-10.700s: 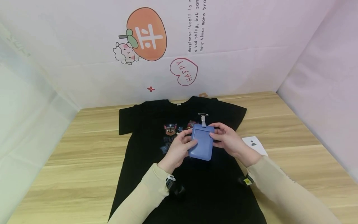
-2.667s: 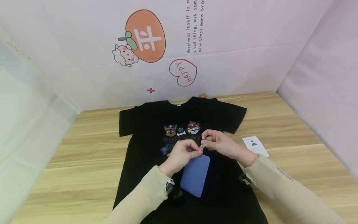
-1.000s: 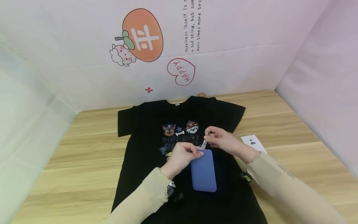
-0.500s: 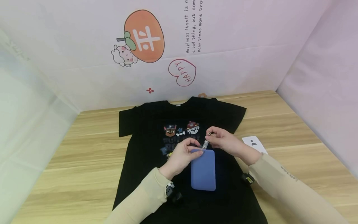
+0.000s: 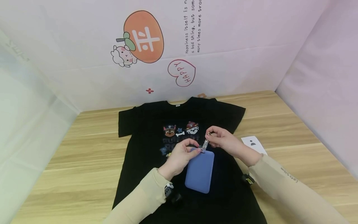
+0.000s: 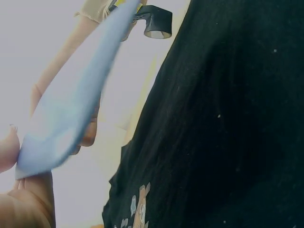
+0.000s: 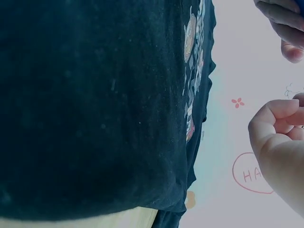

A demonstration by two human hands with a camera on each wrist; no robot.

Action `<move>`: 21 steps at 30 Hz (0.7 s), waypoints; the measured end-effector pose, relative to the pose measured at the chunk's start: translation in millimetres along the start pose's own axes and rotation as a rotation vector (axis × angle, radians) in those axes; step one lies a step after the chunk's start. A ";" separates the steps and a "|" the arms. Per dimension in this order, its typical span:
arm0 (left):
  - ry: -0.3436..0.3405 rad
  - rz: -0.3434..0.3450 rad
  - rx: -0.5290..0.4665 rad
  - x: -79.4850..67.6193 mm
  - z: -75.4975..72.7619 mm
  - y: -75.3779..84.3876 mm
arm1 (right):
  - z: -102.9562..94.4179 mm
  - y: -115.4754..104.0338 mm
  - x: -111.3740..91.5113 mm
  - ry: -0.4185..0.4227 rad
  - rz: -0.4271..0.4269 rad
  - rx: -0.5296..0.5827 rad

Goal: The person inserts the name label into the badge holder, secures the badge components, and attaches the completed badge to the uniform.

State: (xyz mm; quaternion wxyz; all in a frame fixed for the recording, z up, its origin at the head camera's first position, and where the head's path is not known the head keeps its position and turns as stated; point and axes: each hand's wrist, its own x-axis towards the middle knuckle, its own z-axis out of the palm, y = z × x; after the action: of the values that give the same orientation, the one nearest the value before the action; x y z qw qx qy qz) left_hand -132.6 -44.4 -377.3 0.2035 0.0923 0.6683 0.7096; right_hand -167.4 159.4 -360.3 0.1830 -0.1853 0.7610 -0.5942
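Observation:
A blue badge holder (image 5: 199, 172) hangs tilted over a black T-shirt (image 5: 148, 127), its plain side facing up. My left hand (image 5: 179, 158) pinches it at the top edge, near the slot. From that slot runs a short clear strap with a metal snap (image 5: 205, 144). At the strap's far end, my right hand (image 5: 225, 141) pinches the metal pin between thumb and fingers, which partly hide it. The left wrist view shows the holder (image 6: 76, 104) edge-on between thumb and fingers. In the right wrist view my right hand (image 7: 285, 147) has curled fingers; the pin is barely visible.
A white card (image 5: 254, 143) with a dark person icon lies on the wooden table (image 5: 81, 165), right of the shirt and partly behind my right forearm. Printed white cloth (image 5: 237, 62) stands behind, with plain cloth at both sides.
Earlier both hands held the holder by its sides, clip upward. Since then it turned to its plain side and my hands went to its top and pin. Lately its lower end swung left.

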 end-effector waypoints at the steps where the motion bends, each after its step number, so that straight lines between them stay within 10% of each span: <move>1: -0.004 -0.001 -0.002 -0.2 -0.2 0.0 | 0.0 0.1 -0.3 0.007 0.000 -0.007; 21: -0.051 -0.020 0.103 -0.1 -5.2 4.0 | 0.0 0.8 0.8 0.056 -0.034 -0.172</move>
State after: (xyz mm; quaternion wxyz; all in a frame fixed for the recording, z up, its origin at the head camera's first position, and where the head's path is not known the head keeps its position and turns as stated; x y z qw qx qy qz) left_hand -135.3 -49.3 -373.8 0.2226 0.1140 0.6995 0.6694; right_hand -168.2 159.2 -361.1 0.1352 -0.1965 0.8107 -0.5347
